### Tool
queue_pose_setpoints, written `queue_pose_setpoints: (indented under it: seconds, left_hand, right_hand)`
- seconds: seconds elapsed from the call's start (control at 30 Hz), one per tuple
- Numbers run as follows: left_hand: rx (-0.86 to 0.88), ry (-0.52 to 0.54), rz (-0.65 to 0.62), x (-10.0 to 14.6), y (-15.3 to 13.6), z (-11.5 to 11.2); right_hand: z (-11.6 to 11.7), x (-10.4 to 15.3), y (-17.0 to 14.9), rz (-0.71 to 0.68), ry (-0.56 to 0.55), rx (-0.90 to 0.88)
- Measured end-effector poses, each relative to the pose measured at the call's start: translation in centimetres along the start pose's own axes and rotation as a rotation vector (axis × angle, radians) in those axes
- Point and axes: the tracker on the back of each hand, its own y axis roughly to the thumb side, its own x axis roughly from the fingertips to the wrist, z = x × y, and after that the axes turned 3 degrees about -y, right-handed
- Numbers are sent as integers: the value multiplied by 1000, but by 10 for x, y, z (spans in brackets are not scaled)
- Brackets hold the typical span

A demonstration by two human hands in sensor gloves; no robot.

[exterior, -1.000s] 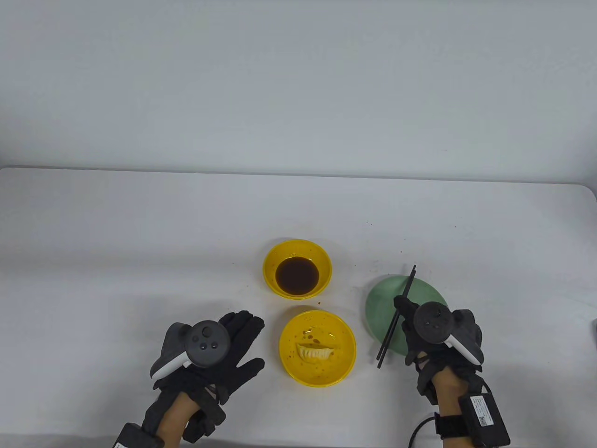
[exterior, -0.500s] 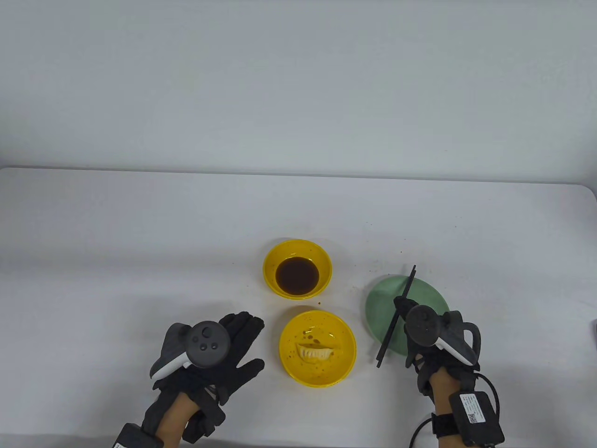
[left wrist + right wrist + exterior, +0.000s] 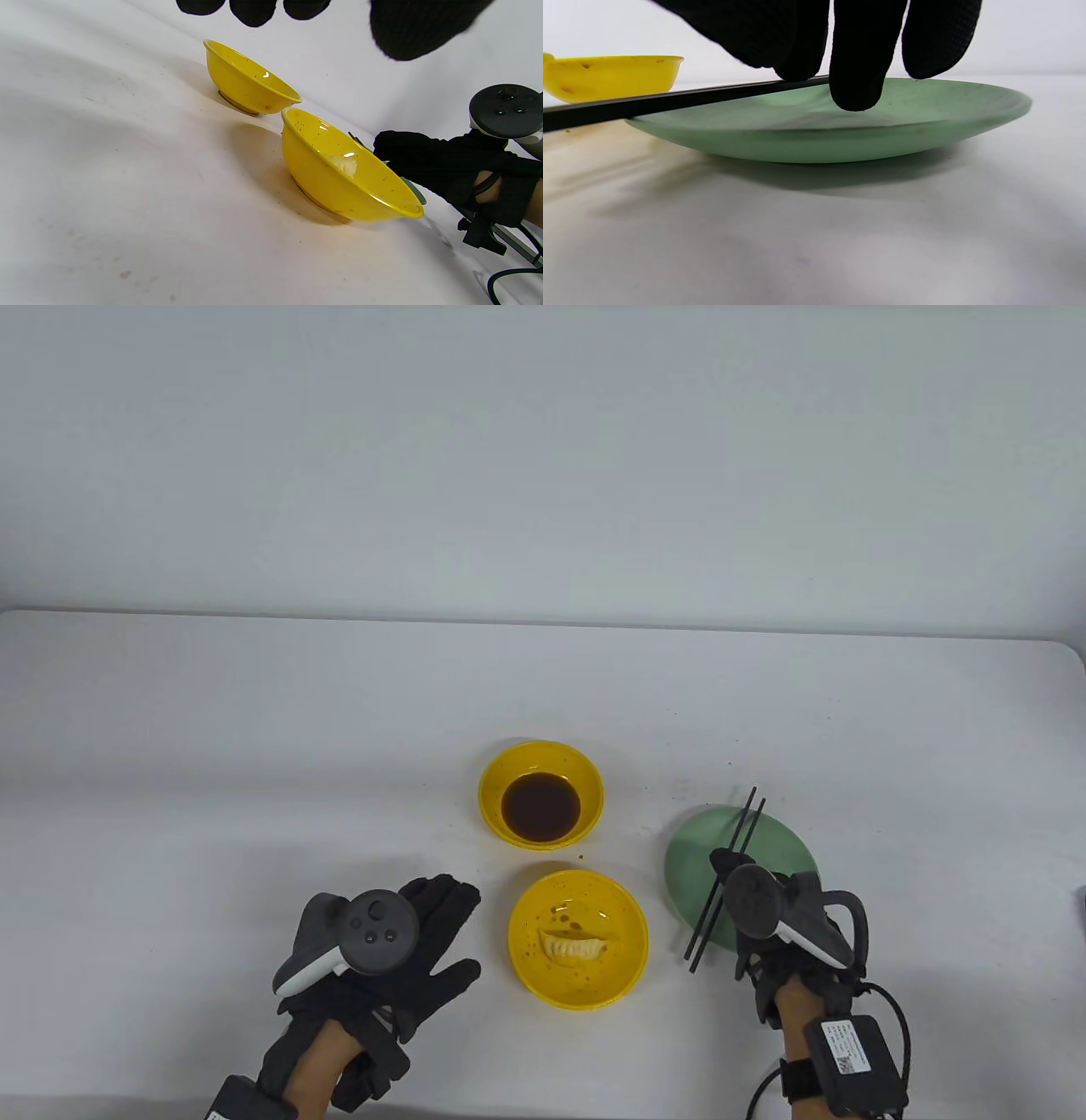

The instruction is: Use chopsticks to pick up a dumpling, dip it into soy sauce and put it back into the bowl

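Two yellow bowls with small dark speckles: the far bowl [image 3: 540,793] holds dark brown soy sauce [image 3: 540,808], the near bowl [image 3: 578,938] a pale cream dumpling [image 3: 574,944]. The plate [image 3: 764,848] is pale green, the chopsticks [image 3: 721,886] black, the table [image 3: 254,729] white with brownish specks.

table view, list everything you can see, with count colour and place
sauce bowl: 1, yellow, centre of the table, holds dark soy sauce
dumpling bowl: 1, yellow, just nearer the person than the sauce bowl
dumpling: 1, pale, inside the nearer bowl
plate: 1, green, right of the bowls
chopsticks: 1 pair, black, lying across the plate, near ends past its rim
table: 1, white, with small brown specks
left hand: 1, black glove, flat on the table left of the dumpling bowl
right hand: 1, black glove, fingers on the chopsticks over the plate
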Motion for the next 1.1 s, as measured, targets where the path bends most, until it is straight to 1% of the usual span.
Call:
queue_pose_setpoints:
  seconds: [0.07,0.13,0.23,0.37,0.5,0.63,0.73,0.83,0.93,0.97,1.0,1.03,1.07,1.1]
  left_hand:
    - [-1,1,-1,0,0,0]
    - [-1,1,-3,0,0,0]
    - [-1,2,-4,0,0,0]
    - [2,5,-5,0,0,0]
    - [4,10,-5,1,-1,1]
    - [3,6,-7,1,-1,1]
    - [9,6,-7,1,-1,1]
    - [13,12,-5,2,-2,2]
    - [12,19,-7,3,-2,3]
    - [12,20,-8,3,-2,3]
    - [10,20,-9,3,-2,3]
    - [8,20,-9,2,-2,3]
    - [5,20,-10,2,-2,3]
    - [5,20,-10,2,-2,3]
  right_hand:
    - [1,-1,2,2,-2,60]
    - [3,-3,8,-12,-10,176]
    - [9,-7,19,-41,14,337]
    - [14,-12,31,-81,27,440]
    - [15,-15,34,-103,14,462]
    - [12,-15,34,-113,-52,489]
    - [-1,-10,35,-140,-198,416]
    - [-29,2,30,-178,-374,111]
    - [-65,25,24,-263,-557,-330]
    - [-72,32,23,-279,-591,-425]
    - [-82,42,22,-295,-652,-598]
    - [-86,48,21,-313,-679,-712]
    - [-89,54,21,-325,-698,-888]
    - [-89,56,20,-305,-682,-993]
